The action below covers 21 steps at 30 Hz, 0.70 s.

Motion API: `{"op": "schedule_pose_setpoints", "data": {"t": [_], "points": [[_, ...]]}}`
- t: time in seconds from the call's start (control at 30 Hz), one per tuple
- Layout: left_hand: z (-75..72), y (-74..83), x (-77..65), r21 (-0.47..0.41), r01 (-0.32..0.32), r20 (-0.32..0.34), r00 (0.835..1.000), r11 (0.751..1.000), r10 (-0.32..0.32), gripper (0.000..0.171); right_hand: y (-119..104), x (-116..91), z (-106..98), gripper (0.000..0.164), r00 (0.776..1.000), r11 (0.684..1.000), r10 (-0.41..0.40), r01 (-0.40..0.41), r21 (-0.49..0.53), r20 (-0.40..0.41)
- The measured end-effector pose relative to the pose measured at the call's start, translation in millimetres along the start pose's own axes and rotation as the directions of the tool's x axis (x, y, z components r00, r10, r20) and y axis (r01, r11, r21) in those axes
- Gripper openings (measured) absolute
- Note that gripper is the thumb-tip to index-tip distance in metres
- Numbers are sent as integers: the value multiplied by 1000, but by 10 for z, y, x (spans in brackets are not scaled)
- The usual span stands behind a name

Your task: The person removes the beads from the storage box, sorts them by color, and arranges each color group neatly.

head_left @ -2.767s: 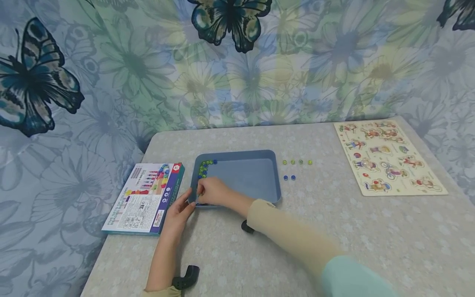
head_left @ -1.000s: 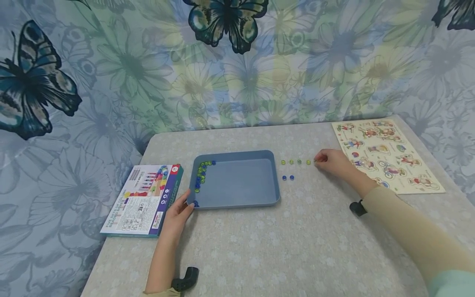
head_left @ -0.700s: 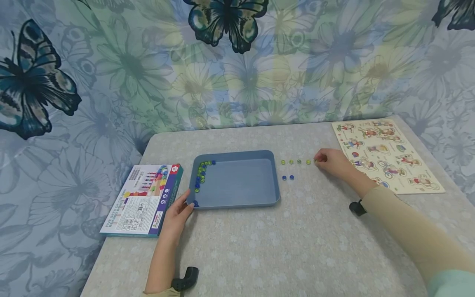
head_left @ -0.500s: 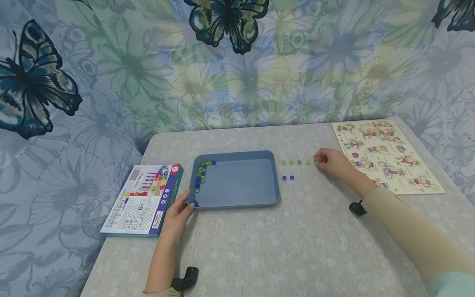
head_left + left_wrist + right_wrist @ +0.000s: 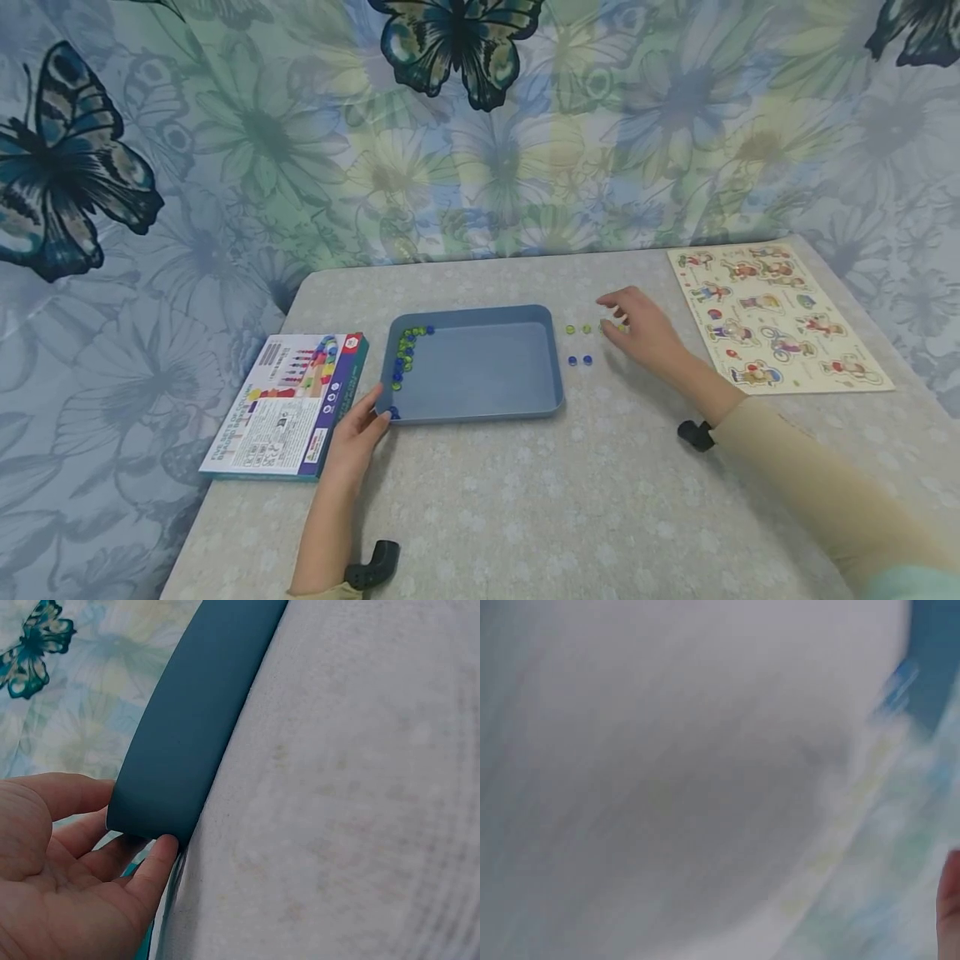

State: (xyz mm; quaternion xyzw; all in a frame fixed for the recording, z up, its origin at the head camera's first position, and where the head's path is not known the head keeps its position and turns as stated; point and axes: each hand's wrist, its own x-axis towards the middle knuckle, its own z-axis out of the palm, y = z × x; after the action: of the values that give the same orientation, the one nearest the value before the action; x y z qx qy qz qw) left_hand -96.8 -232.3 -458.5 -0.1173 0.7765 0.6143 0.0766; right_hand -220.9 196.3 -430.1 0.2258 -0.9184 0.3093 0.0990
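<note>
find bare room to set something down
Bare: tabletop in front of the tray, the strip behind it before the backdrop, and tray's middle and right.
Crowded: tray's left end, beads inside, left hand and box alongside; right of the tray, bead rows and right hand.

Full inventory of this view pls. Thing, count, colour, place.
Backdrop: 1, blue-green-yellow, dark butterflies, behind table
Table: 1, beige, in front of backdrop
Tray: 1, blue-grey, on table
Pieces in tray: many, green and blue, along its left side
Green pieces: several, some hidden, green, row right of tray
Blue pieces: 2, blue, nearer side of green row
Box: 1, white/purple/teal, left of tray
Picture board: 1, cream, far right
Wrist devices: 2, black, at wrists
Sleeves: 2, beige, forearms
Left hand: 1, bare, gripping tray's near-left corner
Right hand: 1, bare, over green row
</note>
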Motion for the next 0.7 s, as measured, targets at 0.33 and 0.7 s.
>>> {"op": "schedule_pose_setpoints", "data": {"t": [0.33, 0.7], "points": [[11, -3, 40, 6, -10, 10, 1000, 1000, 10, 51, -895, 141, 646, 31, 842, 948, -263, 135, 289, 471], [-17, -27, 15, 17, 8, -8, 1000, 1000, -8, 50, -1232, 298, 1230, 23, 790, 957, -193, 22, 288, 581]]}}
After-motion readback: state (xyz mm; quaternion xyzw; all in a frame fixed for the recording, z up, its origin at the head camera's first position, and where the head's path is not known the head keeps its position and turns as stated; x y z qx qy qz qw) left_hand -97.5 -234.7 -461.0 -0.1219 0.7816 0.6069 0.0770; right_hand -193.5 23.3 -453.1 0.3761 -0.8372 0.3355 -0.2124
